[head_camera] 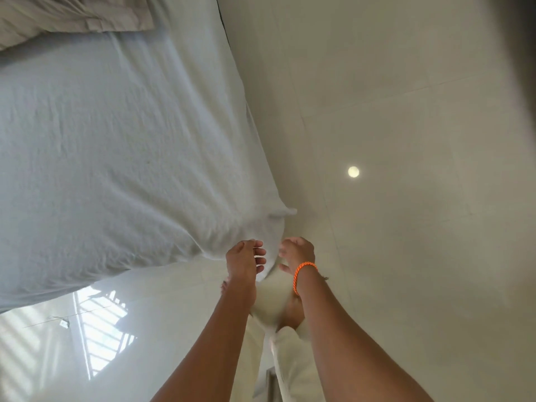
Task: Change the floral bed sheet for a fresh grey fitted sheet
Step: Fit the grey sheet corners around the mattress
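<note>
Head view, looking down at bed corner. No containers in frame. Grey fitted sheet (110, 134) spread over the bed, covering top left to centre, lightly wrinkled; long axis running from upper left down toward the near corner at lower centre, that corner pointing toward the hands. Small tuft of sheet fabric sticking out at the right edge of the corner. Crumpled beige bedding (66, 15) lying on the sheet at top left. Left hand (245, 261) at the corner, fingers curled with gaps between them, fingertips against the sheet fabric; firm grip or mere touch cannot be told, image blurred there. Right hand (295, 255) just beside the corner on its right, fingers loosely curled, thumb spread, nothing visibly pinched; contact with the sheet unclear. Orange braided wristband (303, 275) on right wrist. Both hands close together, not touching each other. Pale tiled floor (406, 198) to the right and below, glossy, showing a round light reflection (353, 171) and a window reflection (98, 329) at lower left. Cream trousers (290, 364) and feet visible between the forearms.
</note>
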The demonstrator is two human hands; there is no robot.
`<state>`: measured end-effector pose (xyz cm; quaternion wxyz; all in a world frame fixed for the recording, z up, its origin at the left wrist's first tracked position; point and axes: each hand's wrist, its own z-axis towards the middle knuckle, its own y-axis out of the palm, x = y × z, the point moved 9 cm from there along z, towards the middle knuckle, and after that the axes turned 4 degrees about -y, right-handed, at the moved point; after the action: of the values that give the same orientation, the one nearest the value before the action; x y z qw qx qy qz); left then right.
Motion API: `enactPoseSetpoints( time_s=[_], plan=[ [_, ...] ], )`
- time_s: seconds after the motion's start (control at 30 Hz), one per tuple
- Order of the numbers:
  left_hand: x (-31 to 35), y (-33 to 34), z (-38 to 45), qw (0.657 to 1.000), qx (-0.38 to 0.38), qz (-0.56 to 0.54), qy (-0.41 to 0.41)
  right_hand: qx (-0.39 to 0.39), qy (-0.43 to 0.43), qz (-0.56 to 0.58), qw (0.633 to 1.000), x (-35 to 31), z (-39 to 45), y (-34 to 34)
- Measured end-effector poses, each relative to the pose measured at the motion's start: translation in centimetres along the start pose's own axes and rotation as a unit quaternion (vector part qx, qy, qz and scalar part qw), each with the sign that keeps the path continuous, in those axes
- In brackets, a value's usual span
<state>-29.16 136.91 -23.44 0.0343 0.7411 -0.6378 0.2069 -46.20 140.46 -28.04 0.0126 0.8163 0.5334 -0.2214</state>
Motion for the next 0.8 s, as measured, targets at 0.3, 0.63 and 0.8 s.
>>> enactPoseSetpoints(
  time_s=[0.3,0.63,0.8],
  plan=[
    [16.4,4.1,-0.2,0.922,0.086,0.196,0.323,-0.033,-0.187,-0.047,0.981,-17.1,2.9,7.9],
    [33.4,11.1,5.7,0.685,0.088,0.458,0.560,-0.144,-0.242,-0.037,0.959,-27.7,3.7,15.5],
    [37.4,15.0,10.5,0.520,0.087,0.641,0.559,-0.126,-0.300,-0.156,0.933,-29.8,9.0,16.7]
  ],
)
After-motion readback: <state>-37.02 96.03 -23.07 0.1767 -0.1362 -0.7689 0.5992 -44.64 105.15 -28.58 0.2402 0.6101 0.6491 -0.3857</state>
